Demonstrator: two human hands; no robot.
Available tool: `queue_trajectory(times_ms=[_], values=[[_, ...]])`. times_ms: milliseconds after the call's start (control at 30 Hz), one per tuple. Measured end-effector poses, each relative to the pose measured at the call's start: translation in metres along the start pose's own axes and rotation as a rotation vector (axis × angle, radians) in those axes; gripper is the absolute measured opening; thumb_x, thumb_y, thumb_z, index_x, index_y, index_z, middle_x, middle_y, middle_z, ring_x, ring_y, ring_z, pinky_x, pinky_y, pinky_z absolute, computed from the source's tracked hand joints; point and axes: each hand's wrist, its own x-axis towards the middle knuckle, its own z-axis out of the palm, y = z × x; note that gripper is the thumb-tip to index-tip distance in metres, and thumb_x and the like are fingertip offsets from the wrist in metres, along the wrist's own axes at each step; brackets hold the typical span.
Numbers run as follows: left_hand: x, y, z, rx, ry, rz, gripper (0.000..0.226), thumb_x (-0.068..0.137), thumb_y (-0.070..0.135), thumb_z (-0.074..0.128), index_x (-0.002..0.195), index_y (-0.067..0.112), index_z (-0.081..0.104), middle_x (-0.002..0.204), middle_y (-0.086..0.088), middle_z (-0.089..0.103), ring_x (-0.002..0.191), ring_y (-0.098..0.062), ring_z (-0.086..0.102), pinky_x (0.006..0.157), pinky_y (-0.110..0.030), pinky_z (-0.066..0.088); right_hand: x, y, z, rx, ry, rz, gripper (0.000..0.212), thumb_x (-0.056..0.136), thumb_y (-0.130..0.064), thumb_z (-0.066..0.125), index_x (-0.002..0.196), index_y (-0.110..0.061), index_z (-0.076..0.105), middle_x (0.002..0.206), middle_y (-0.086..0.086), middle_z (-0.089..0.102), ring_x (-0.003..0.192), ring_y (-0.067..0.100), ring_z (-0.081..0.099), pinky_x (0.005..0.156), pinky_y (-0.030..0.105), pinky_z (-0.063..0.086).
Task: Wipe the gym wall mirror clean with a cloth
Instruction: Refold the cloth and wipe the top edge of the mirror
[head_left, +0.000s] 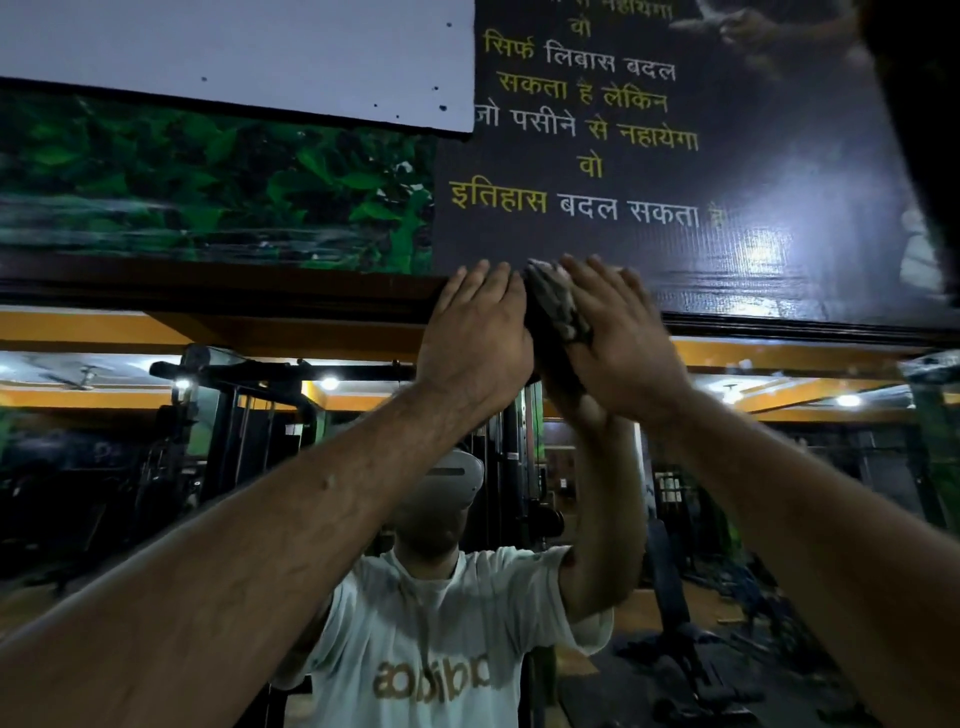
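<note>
Reaching up at the middle of the frame, both hands meet at the top edge of the wall mirror (156, 467). The left hand (475, 340) lies flat, fingers straight and together, touching the dark frame (208, 291). The right hand (618, 338), fingers extended, presses a crumpled grey cloth (556, 304) just beside it, below the black poster (649, 182).

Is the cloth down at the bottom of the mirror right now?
No, the cloth sits between the left hand and right hand up at the mirror's top frame.
</note>
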Motion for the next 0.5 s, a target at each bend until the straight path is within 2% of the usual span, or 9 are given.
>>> queue_trajectory(times_ms=[133, 200, 300, 433, 500], values=[[0.004, 0.007, 0.01, 0.011, 0.013, 0.044, 0.054, 0.107, 0.028, 0.033, 0.157, 0.008, 0.029, 0.165, -0.008, 0.028, 0.154, -0.022, 0.017, 0.127, -0.037, 0.004, 0.001, 0.024, -0.013, -0.056, 0.062, 0.242, 0.07, 0.096, -0.049, 0.025, 0.157, -0.02, 0.045, 0.161, 0.01, 0.046, 0.155, 0.03, 0.029, 0.128, 0.046, 0.008], [0.011, 0.012, 0.014, 0.013, 0.022, 0.066, 0.055, 0.105, 0.028, 0.033, 0.156, 0.007, 0.03, 0.164, -0.008, 0.03, 0.154, -0.023, 0.019, 0.127, -0.038, 0.005, -0.003, 0.013, -0.005, -0.039, 0.09, 0.174, 0.072, 0.093, -0.046, 0.026, 0.157, -0.021, 0.045, 0.16, 0.01, 0.047, 0.155, 0.031, 0.03, 0.127, 0.046, 0.01], [0.016, 0.023, 0.02, 0.0, 0.033, 0.093, 0.055, 0.105, 0.028, 0.034, 0.155, 0.007, 0.032, 0.162, -0.009, 0.034, 0.153, -0.024, 0.022, 0.127, -0.039, 0.005, -0.01, 0.029, -0.006, -0.024, 0.033, 0.064, 0.073, 0.091, -0.043, 0.03, 0.158, -0.018, 0.045, 0.161, 0.009, 0.046, 0.155, 0.03, 0.032, 0.128, 0.05, 0.015], [0.02, 0.039, 0.027, -0.012, 0.043, 0.124, 0.052, 0.106, 0.027, 0.035, 0.154, 0.007, 0.036, 0.16, -0.01, 0.037, 0.151, -0.025, 0.026, 0.126, -0.039, 0.007, -0.006, 0.077, -0.028, -0.086, 0.052, 0.244, 0.074, 0.091, -0.051, 0.026, 0.152, -0.021, 0.052, 0.148, 0.008, 0.058, 0.143, 0.033, 0.046, 0.122, 0.055, 0.026], [0.026, 0.048, 0.03, -0.02, 0.042, 0.144, 0.052, 0.105, 0.027, 0.035, 0.153, 0.007, 0.037, 0.159, -0.01, 0.038, 0.151, -0.025, 0.027, 0.126, -0.039, 0.007, -0.008, 0.069, -0.024, -0.058, 0.071, 0.198, 0.071, 0.09, -0.047, 0.029, 0.15, -0.021, 0.054, 0.146, 0.009, 0.059, 0.141, 0.033, 0.046, 0.121, 0.056, 0.027]])
